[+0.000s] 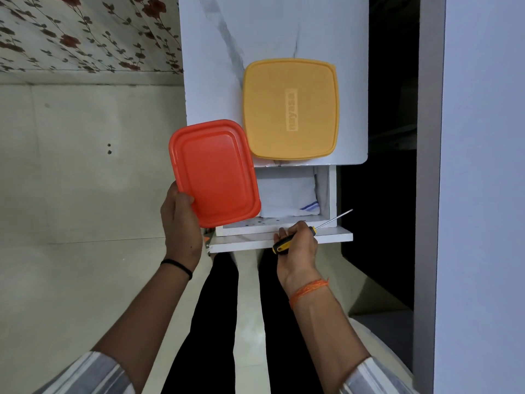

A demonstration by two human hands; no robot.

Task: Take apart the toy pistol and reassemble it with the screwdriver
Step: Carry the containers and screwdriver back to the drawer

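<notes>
A view from the head, looking down at a person's two bare hands in front of a small white table (272, 38) with an open drawer (331, 194) pulled out below its near edge.

The left hand (180, 223) holds an orange-red rectangular box (214, 172) by its near corner, the thumb on top and the fingers curled under it. The box has its lid on and is held in the air, just left of the drawer and partly over the table's near corner. A small orange and dark object (208, 240) peeks out just below this hand; too little shows to say what it is.

The right hand (298, 245) is closed round the yellow and black handle of a screwdriver (309, 231). Its thin metal shaft points up and to the right, across the drawer's front edge.

On the table, just beyond the drawer, lies a yellow square box (289, 109), also lidded. Folded white cloth (287, 197) with a blue stripe lies inside the drawer.

The toy pistol cannot be seen anywhere. It may be inside one of the closed boxes, but that is only a guess.

The task looks to be at its very start: the tool is in hand, but no pistol is laid out, and no screws or loose parts show. All the taking apart and putting back together seems still to be done.
</notes>
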